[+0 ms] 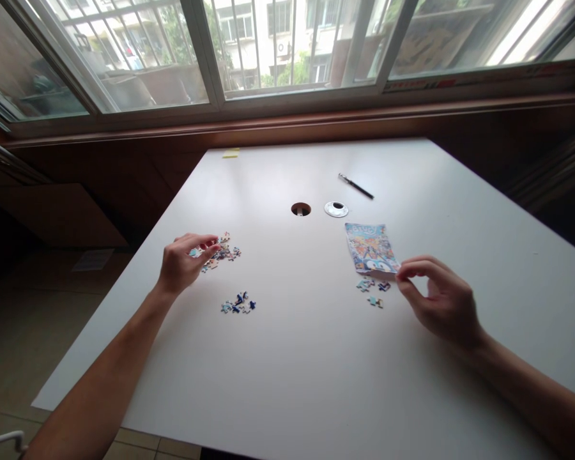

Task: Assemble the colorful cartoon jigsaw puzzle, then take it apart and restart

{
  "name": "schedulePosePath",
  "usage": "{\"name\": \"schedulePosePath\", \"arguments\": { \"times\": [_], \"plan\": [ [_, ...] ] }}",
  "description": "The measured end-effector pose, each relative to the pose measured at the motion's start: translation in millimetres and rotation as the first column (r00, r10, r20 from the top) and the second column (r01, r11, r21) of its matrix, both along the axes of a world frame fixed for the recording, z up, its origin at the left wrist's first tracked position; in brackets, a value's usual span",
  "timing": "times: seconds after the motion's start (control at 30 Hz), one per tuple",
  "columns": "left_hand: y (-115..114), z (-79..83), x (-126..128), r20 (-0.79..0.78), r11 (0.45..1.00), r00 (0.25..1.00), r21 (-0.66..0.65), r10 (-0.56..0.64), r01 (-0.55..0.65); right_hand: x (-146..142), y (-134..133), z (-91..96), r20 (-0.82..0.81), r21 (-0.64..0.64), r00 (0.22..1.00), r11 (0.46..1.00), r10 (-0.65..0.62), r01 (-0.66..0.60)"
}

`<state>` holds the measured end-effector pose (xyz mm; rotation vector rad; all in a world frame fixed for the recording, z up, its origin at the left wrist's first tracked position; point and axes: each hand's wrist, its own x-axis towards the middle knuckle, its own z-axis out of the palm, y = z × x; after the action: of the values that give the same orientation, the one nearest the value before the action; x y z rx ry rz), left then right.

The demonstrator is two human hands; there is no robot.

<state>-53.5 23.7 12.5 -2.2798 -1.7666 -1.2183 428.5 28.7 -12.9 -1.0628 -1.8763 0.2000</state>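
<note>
At the left of the table, my left hand (181,260) hovers at a loose pile of small jigsaw pieces (226,253). Its thumb and forefinger are slightly apart, with no piece visible between them; the hand hides part of the pile. A smaller group of blue and white jigsaw pieces (238,303) lies nearer to me. On the right, my right hand (438,297) pinches the lower right corner of a colourful picture sheet (371,248) between thumb and forefinger. Just below that sheet lie several more jigsaw pieces (375,301), close to my right fingertips.
A black pen (357,186) lies toward the far side of the white table (297,377). Nearer are a round cable hole (301,209) and its loose metallic cover (336,209). A yellow sticky note (230,153) is at the far left edge. Windows stand behind.
</note>
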Motion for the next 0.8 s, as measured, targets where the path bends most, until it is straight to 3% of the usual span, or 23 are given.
{"name": "schedulePosePath", "arguments": {
  "times": [0.13, 0.27, 0.37, 0.6, 0.7, 0.8],
  "plan": [
    [-1, -2.5, 3, 0.047, 0.998, 0.997, -0.023, -0.053, 0.054, 1, 1, -0.5, -0.004, -0.008, 1.000, 1.000, 0.000, 0.000],
    [-1, -8.9, 10, -0.099, 0.951, 0.952, -0.138, -0.290, 0.276, 2, 2, -1.0, 0.001, -0.009, 1.000, 1.000, -0.004, 0.004],
    [-2, -12.8, 16, -0.188, 0.892, 0.887, -0.261, -0.421, 0.368, 2, 3, -0.1, 0.006, 0.001, 1.000, 1.000, -0.014, 0.014],
    [-6, -9.8, 21, -0.143, 0.833, 0.853, -0.343, -0.502, 0.433, 3, 4, -0.7, 0.019, -0.006, 1.000, 1.000, -0.020, 0.020],
    [-4, -6.6, 14, -0.159, 0.886, 0.890, -0.270, -0.426, 0.376, 3, 4, -1.8, 0.018, -0.003, 1.000, 1.000, -0.018, 0.018],
    [0, -7.3, 1, -0.257, 0.988, 0.956, -0.099, -0.143, 0.121, 3, 4, -1.8, 0.017, 0.000, 1.000, 1.000, -0.015, 0.015]
  ]
}}
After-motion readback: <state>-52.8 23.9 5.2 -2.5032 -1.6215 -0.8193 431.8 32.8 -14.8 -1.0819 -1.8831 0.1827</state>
